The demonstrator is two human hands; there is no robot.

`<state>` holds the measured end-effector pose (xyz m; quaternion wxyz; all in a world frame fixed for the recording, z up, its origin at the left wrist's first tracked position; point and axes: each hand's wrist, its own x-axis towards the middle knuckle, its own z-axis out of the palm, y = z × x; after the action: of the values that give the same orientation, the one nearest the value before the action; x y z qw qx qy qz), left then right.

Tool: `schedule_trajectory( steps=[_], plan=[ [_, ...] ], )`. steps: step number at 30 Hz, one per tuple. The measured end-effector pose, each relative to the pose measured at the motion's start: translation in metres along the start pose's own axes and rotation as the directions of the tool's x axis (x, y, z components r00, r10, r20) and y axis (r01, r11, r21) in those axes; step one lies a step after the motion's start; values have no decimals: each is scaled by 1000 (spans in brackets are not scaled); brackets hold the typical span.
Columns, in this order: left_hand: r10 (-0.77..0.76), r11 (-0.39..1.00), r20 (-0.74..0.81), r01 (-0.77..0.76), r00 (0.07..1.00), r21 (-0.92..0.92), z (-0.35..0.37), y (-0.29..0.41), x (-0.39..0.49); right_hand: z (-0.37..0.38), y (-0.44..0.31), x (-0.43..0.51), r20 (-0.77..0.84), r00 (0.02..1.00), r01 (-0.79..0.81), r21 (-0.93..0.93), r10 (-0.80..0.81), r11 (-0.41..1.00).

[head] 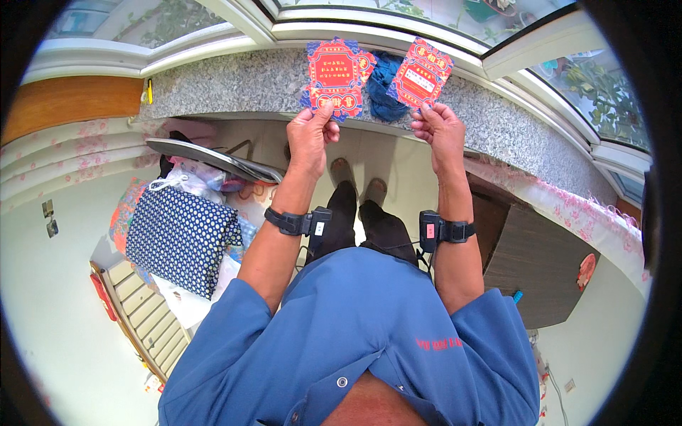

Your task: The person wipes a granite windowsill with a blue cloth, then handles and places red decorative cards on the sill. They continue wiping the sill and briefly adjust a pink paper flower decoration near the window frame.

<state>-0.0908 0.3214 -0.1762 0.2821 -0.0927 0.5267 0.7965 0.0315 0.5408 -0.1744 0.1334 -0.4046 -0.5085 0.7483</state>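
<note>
Between the thumb and fingers of my left hand [315,133] are several printed red and blue cards [334,74], fanned slightly so that edges of those behind show. My right hand [441,128] pinches a single card [421,74] of similar design by its lower edge; it has a white panel and bears writing. Both hands are raised in front of a speckled granite windowsill [229,85]. A crumpled dark blue cloth [386,88] lies on the sill, seen between the two sets of cards and partly covered by them.
White-framed windows [341,32] run behind the sill. A yellow tape measure [147,93] sits at its left end. Below left are a folding table or board [213,154], a dotted dark blue fabric bundle [181,234] and a slatted wooden bed frame [144,309]. A dark wooden cabinet [538,266] stands right.
</note>
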Motion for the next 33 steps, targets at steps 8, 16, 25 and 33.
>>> schedule_trajectory(
  steps=[8, 16, 25, 33],
  plan=[
    [-14, 991, 29, 10, 999, 131, 5, 1, 1, -7, -2, -2, 42, 998, 54, 51, -56, 997],
    [-65, 827, 225, -74, 972, 558, 13, 23, 7, -8, -24, 36, 221, 958, 207, -104, -180, 973],
    [-97, 873, 166, 4, 981, 488, 9, 20, 17, -1, -38, 32, 161, 939, 324, -116, -304, 939],
    [-115, 966, 151, 76, 982, 246, 11, 19, 32, 18, -69, -13, 496, 195, 919, -394, -846, -19]
  ],
)
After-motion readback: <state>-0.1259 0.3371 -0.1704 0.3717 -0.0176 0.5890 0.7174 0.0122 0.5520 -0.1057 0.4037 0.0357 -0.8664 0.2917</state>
